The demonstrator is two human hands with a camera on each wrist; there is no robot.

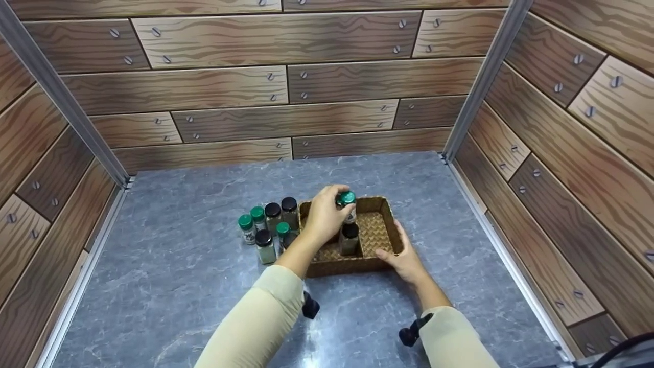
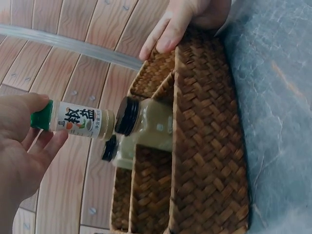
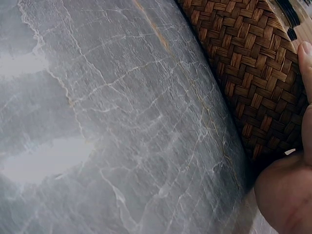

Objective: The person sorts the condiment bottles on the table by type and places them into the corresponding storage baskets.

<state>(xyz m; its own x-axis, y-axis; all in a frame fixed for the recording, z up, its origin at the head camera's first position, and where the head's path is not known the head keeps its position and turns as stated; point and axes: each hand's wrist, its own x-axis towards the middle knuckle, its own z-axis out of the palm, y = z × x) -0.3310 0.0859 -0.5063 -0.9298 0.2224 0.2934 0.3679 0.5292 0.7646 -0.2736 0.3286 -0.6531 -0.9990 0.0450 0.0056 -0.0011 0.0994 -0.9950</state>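
Observation:
My left hand [image 1: 325, 212] pinches the green cap of a small spice jar [image 2: 83, 119] and holds it above the woven basket [image 1: 347, 267]. In the left wrist view that jar's label faces the camera, and its bottom end is close to a black-capped jar [image 2: 127, 116] standing in the basket. Behind it a second black-capped jar [image 2: 110, 148] also stands there. The basket has inner dividers. My right hand [image 1: 406, 258] grips the basket's right end, thumb over the near rim and fingers along the outer side. My left forearm hides part of the basket's left side.
Left of the basket stand several spice jars, among them a green-capped jar [image 1: 247, 228], a black-capped jar [image 1: 265, 247] and another black-capped jar [image 1: 289, 212]. The grey marbled table [image 1: 194, 291] is enclosed by wood-patterned walls [image 1: 276, 41] at the back and sides.

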